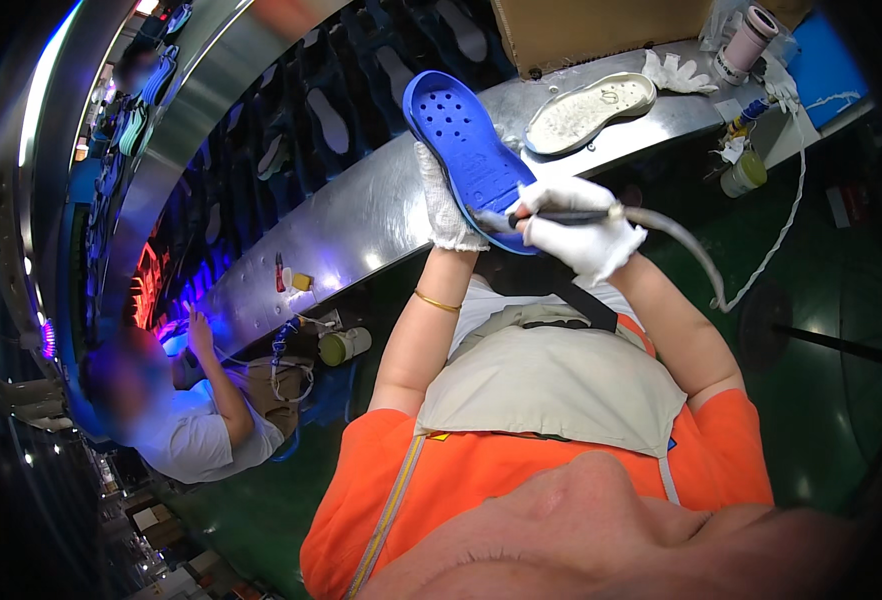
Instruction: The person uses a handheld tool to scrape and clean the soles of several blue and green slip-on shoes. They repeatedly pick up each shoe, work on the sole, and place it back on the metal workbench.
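While the shiny metal bench runs diagonally across the view, w/ a co-worker seated off to the left and a brown cardboard box at its far side, the blue sole is held at the bench's near edge, holed toe end pointing away. Looks like moulded foam or rubber, so prob. light, a bit bendy, not fragile (smooth face might get slick if wet, just a guess). Best grip: outer rim + underside, approx. mid-length, keeping clear of the upper face. Cream sole lies on the bench to the right, beyond the blue one. L hand, gloved, has hold of the blue sole along its left edge; the fingers go underneath, so can't tell exactly how tightly they're curled. R hand, also gloved, is closed round a slim, dark-handled brush-like tool w/ a grey hose trailing right. Tool's tip is over the heel end, apparently touching, tho contact's hard to confirm. Smallest: a spare glove, lying by the cream sole.
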{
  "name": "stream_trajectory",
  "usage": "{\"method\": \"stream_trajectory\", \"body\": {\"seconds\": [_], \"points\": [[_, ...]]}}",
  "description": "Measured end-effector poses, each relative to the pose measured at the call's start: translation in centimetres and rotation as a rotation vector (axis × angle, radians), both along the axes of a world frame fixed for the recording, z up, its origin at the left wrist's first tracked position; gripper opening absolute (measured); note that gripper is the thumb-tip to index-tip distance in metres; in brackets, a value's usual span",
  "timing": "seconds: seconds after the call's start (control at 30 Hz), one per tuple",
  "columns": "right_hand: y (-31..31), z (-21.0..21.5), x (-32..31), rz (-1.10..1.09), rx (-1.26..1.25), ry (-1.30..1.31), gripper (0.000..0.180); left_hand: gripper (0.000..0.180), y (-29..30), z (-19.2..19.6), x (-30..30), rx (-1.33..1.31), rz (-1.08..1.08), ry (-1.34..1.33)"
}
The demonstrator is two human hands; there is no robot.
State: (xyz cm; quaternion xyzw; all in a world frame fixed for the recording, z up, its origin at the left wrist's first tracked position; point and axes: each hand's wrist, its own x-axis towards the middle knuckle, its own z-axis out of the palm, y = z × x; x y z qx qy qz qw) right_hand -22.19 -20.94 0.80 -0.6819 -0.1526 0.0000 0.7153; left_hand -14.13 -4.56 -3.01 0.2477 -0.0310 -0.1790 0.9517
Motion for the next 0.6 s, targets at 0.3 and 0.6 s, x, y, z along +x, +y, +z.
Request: {"method": "stream_trajectory", "body": {"seconds": [0.3, 0.6], "points": [[-1.9, 0.9, 1.3, -0.210, 0.229, 0.055, 0.011, 0.084, -2.3, 2.2, -3.6, -0.140, -0.142, 0.018], [-0.8, 0.7, -0.5, -0.100, 0.194, 0.184, 0.011, 0.087, -1.3, 1.9, -2.0, -0.547, -0.199, -0.011]]}}
